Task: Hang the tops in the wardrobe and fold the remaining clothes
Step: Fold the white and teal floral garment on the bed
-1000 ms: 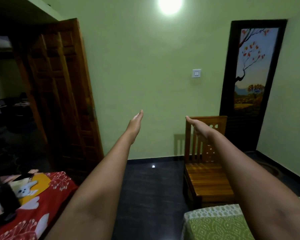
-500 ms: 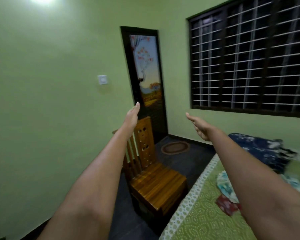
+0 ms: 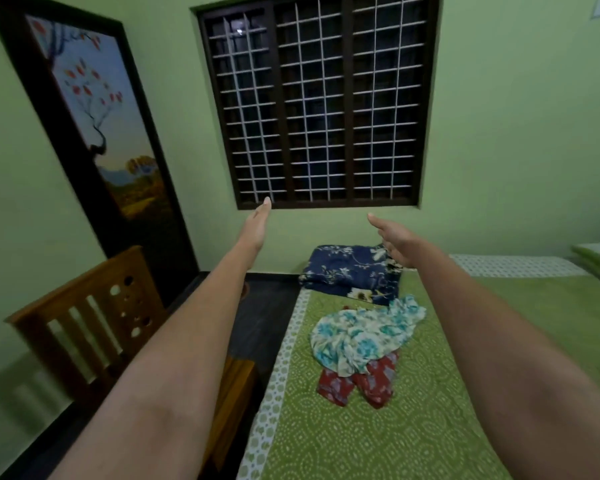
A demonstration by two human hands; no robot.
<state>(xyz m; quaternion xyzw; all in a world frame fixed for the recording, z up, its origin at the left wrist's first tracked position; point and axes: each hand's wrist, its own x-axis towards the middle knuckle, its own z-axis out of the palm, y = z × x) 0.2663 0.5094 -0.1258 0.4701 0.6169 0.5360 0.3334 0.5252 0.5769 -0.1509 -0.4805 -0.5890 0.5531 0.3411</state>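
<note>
- The crumpled white-and-teal floral garment (image 3: 361,336) lies on the green patterned bed (image 3: 326,438), on top of a red printed garment (image 3: 368,381); both sit below and between your outstretched arms, well apart from either of your hands.
- A folded navy floral cloth (image 3: 343,271) lies on the bed beyond them, near the wall and just under your right hand.
- Your left hand (image 3: 257,225) reaches forward with straight fingers, edge-on, holding nothing.
- Your right hand (image 3: 395,242) reaches forward too, fingers relaxed and spread a little, palm turned inward, empty.
- Both arms are stretched out at about the same height, pointing at the barred window (image 3: 319,102).
- A wooden chair (image 3: 94,317) stands left of the bed, beside a dark door (image 3: 94,126) bearing a tree picture.
</note>
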